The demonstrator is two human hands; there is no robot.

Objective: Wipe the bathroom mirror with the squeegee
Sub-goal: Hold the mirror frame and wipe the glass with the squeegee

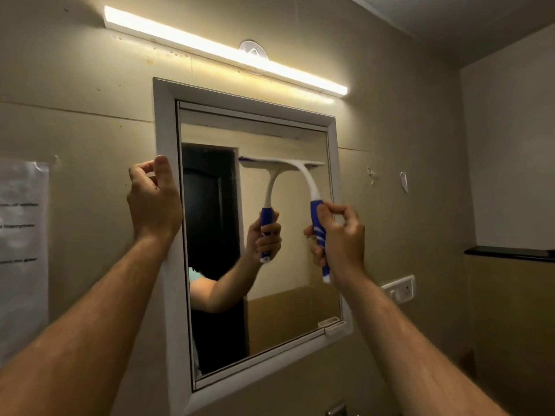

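A: Right hand (339, 235), fingers curled round the handle of the blue-and-white plastic squeegee (315, 205); blade flat on the glass near the upper right corner of the white-framed rectangular bathroom mirror (270, 310).

B: Left hand (154, 199), fingers curled, thumb up, gripping the frame's left edge.

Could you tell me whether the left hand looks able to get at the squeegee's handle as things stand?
Probably yes. The left hand grips the mirror's white frame, and only bare glass lies between it and the handle, though the right hand already covers most of the blue grip.
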